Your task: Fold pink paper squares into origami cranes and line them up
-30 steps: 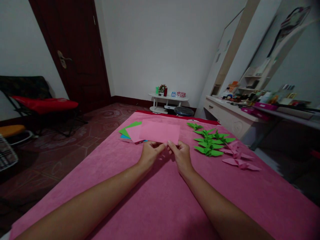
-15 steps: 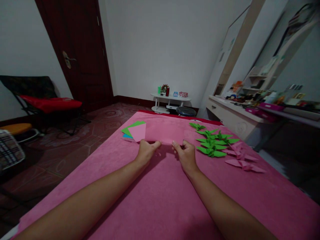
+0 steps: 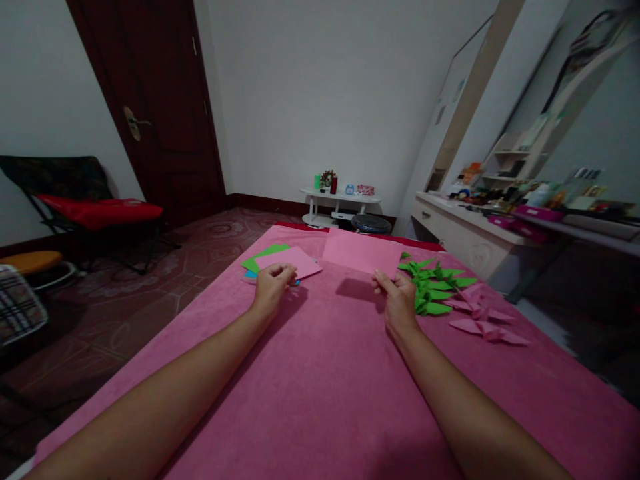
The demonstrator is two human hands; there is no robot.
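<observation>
My right hand (image 3: 399,298) pinches the near edge of a pink paper sheet (image 3: 362,252) and holds it lifted above the pink cloth-covered table (image 3: 320,373). My left hand (image 3: 273,283) rests with curled fingers on the near corner of another pink sheet (image 3: 293,262), which tops a small stack of paper with green (image 3: 260,257) and blue sheets under it. Several folded green paper cranes (image 3: 433,287) lie just right of my right hand. Folded pink cranes (image 3: 483,320) lie further right.
A white low table (image 3: 340,200) with small items stands by the far wall. A desk (image 3: 465,230) crowded with bottles and boxes runs along the right. At left are a dark door (image 3: 150,113), a folding chair with a red cushion (image 3: 97,210) and an orange stool (image 3: 30,261).
Both hands held one pink sheet together at the centre. Now my right hand has carried it to the right and up, and my left hand has moved left onto the paper stack.
</observation>
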